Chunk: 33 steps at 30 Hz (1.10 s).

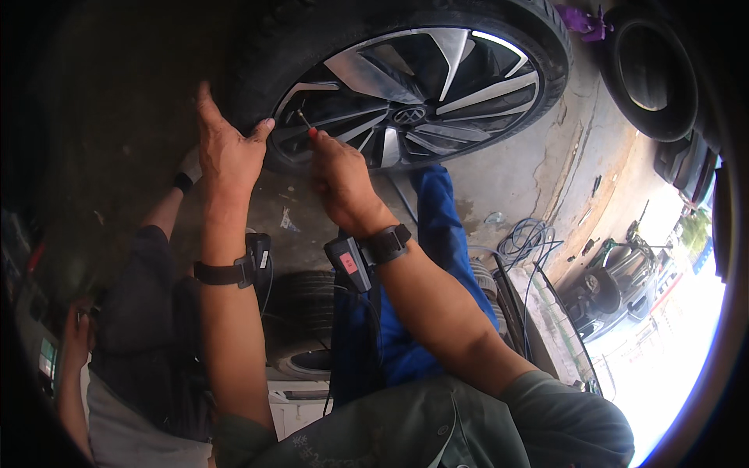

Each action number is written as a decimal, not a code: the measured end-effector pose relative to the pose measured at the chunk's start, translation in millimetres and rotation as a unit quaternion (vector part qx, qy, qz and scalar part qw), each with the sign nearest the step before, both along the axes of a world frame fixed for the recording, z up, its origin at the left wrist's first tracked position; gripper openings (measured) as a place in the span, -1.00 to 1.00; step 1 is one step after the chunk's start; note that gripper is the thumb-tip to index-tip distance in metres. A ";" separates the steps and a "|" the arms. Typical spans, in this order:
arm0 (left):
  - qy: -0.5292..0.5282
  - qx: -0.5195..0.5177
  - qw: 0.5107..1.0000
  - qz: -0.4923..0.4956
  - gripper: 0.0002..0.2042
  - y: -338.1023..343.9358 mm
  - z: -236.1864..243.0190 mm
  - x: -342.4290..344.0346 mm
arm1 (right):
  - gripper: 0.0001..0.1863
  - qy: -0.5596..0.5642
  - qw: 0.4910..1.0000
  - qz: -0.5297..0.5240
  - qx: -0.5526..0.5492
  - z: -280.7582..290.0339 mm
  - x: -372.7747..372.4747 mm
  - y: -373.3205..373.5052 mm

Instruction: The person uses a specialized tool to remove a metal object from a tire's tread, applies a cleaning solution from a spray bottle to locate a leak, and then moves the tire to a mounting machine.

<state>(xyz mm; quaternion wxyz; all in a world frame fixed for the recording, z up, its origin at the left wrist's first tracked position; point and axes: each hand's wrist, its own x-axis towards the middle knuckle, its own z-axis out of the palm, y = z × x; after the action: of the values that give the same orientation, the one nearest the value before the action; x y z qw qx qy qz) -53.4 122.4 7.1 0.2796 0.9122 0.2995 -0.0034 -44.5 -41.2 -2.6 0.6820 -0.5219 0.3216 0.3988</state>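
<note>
A car wheel (409,115) with a black and silver alloy rim fills the upper middle, its black tire (269,86) around it. My left hand (230,156) is at the tire's near left side, index finger and thumb stretched out. It holds nothing that I can see; its other fingers are partly hidden. My right hand (343,179) is closed around a small screwdriver-like tool (307,122) with a red handle and thin metal shaft. The shaft points up and left over the rim's left edge. Whether its tip touches anything I cannot tell.
Another person's arm (164,210) with a black wristband is close on the left. Loose tires (649,74) lie at the upper right and below my hands. A coiled hose (527,240) lies on the concrete floor (515,179). A motorcycle (620,277) stands far right.
</note>
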 end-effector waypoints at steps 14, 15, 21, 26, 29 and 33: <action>0.006 0.117 0.993 0.022 0.18 -23.7 -15.7 -1.9 | -0.72 0.134 0.978 -0.068 0.146 -6.6 -1.5 1.6; 0.002 0.123 0.992 0.019 0.17 -22.5 -17.0 -2.0 | -0.72 0.164 0.967 -0.084 0.176 -7.3 -1.7 2.3; -0.022 0.147 0.989 0.005 0.13 -23.7 -17.9 -2.3 | -0.74 -0.332 0.833 0.284 -0.339 0.3 1.5 18.8; -0.022 0.164 0.986 0.011 0.12 -24.8 -19.4 -5.8 | -0.68 -0.313 0.877 0.214 -0.294 -5.7 2.9 18.8; -0.008 0.181 0.983 0.017 0.12 -25.9 -21.6 -7.8 | -0.64 -0.250 0.920 0.181 -0.243 -7.6 4.0 16.3; -0.012 0.193 0.981 0.007 0.12 -25.0 -22.0 -6.0 | -0.60 -0.134 0.975 0.100 -0.147 -17.0 3.4 14.7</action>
<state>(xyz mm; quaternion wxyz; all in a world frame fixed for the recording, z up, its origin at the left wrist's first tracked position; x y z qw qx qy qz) -59.4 97.4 -15.0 0.1016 0.9470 0.2973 0.0675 -41.2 -26.4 -19.6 0.5916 -0.6945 0.2282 0.3400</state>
